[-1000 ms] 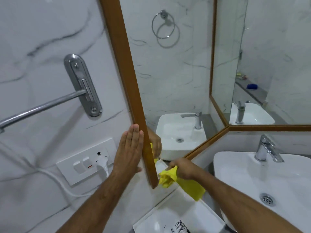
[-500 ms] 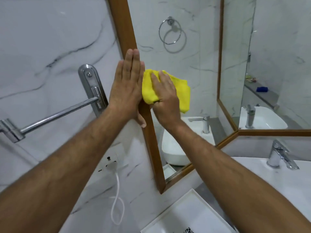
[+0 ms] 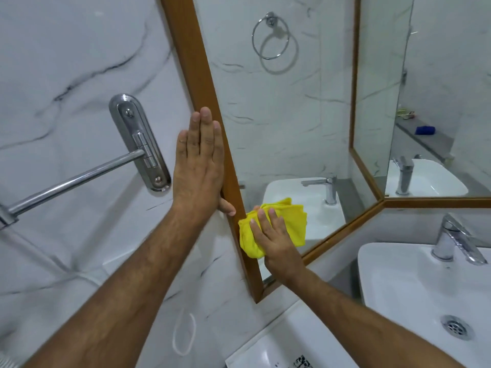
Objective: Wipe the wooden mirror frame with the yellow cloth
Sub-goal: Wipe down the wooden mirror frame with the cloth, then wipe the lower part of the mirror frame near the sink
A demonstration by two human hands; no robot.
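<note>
The left hand [image 3: 199,166] lies flat and open against the marble wall [image 3: 79,62], fingers straight and together, its edge along the outer side of the wooden mirror frame [image 3: 196,65] and its thumb hooked over the face of the frame. Lower down, the right hand [image 3: 276,240] presses the yellow cloth [image 3: 289,216] against the mirror glass [image 3: 279,115] just inside the frame's left upright, near the lower corner; the bunched cloth touches the inner edge of the wood, and the fingers are spread over it, palm down, rather than clenched. Whether the thumb pinches a fold underneath cannot be told, since the hand hides it. The frame runs slanting from the top of the view down to a corner, then along the bottom rail to the right. A chrome towel bar [image 3: 79,179] on an oval mount sits on the wall left of the hand. A white basin [image 3: 398,288] with a chrome tap [image 3: 454,240] stands at lower right, and a towel ring [image 3: 271,35] shows reflected in the glass.
</note>
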